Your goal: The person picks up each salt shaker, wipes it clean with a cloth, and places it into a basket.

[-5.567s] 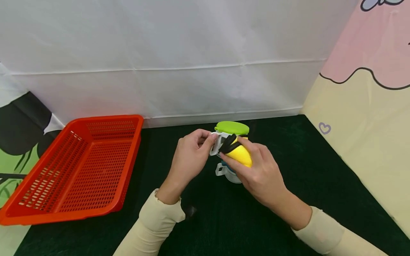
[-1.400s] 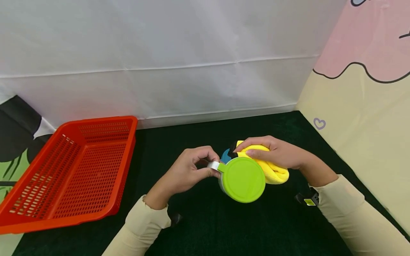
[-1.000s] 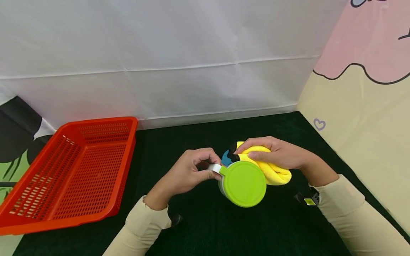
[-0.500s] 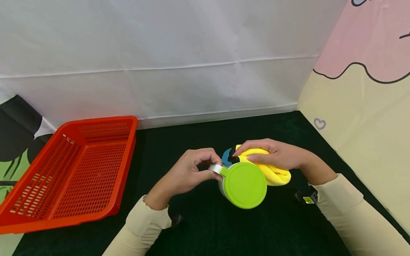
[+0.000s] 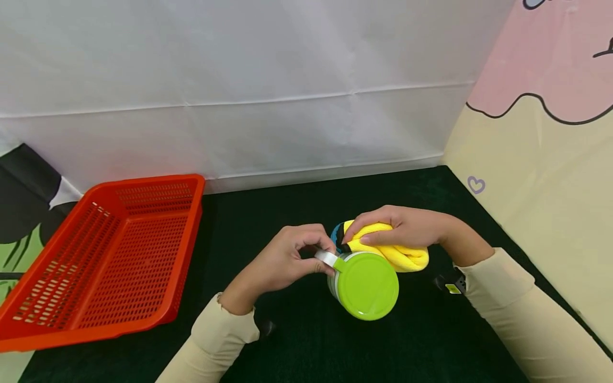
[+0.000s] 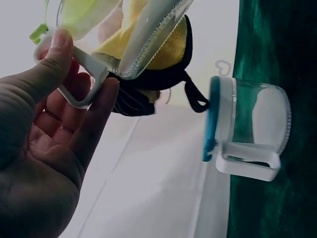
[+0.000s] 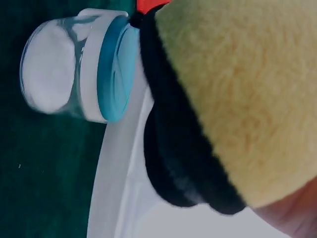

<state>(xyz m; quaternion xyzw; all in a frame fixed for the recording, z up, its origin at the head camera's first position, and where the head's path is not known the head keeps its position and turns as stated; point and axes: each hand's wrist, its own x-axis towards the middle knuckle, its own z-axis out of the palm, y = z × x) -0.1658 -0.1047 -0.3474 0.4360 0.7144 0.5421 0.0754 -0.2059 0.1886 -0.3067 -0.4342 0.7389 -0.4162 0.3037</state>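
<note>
My left hand pinches the white handle of a clear jar with a green lid. The jar is off the table and tilted, its lid turned toward the head camera. With my right hand I grip a bunched yellow cloth with black edging, against the jar's far side. Part of the jar body and the right fingertips are hidden. Beyond them a second clear jar with a blue lid and white contents stands upright on the table; in the head view mostly its blue lid shows.
A red perforated basket sits at the left of the dark green tabletop. Behind the table hangs a white sheet, and a printed pink and cream sheet borders the right side.
Since the earliest frame, the green-lidded jar has come nearer and tilted lid-first toward the head camera. In the last half second, the cloth and right hand shift slightly left; the jar dips a little.
</note>
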